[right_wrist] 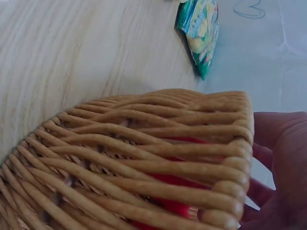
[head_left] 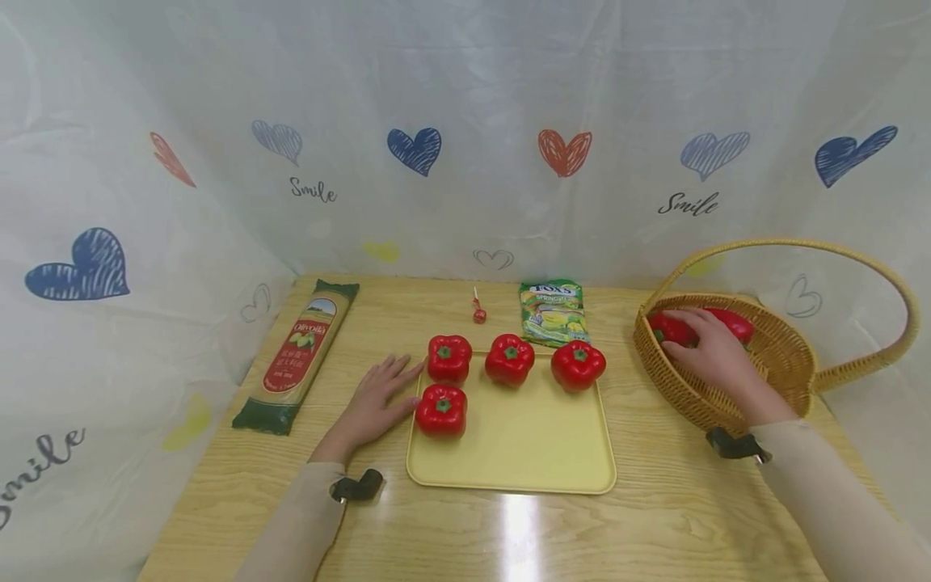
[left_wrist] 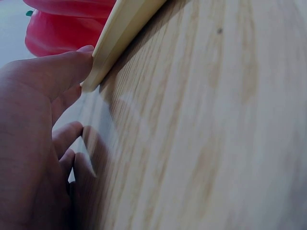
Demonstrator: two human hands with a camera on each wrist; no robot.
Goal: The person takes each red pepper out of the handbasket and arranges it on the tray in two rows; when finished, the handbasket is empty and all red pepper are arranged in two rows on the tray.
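A pale yellow tray (head_left: 531, 453) lies on the table with several red bell peppers along its back and left sides. My left hand (head_left: 374, 404) rests at the tray's left edge, fingers spread, beside the front-left bell pepper (head_left: 441, 412). In the left wrist view its thumb (left_wrist: 72, 64) touches the tray rim (left_wrist: 108, 52). At the right, my right hand (head_left: 709, 352) reaches into a wicker basket (head_left: 789, 356), its fingers and thumb around a red bell pepper (head_left: 675, 330). Another red item (head_left: 730, 325) lies behind that hand, partly hidden. Basket weave hides most of the right fingers in the right wrist view.
A spaghetti packet (head_left: 298, 356) lies at the left. Behind the tray are a lollipop (head_left: 479, 314) and a green Fox's candy bag (head_left: 554, 311). The basket's tall handle (head_left: 785, 242) arches over its right part. A heart-printed sheet (head_left: 465, 121) hangs behind the table.
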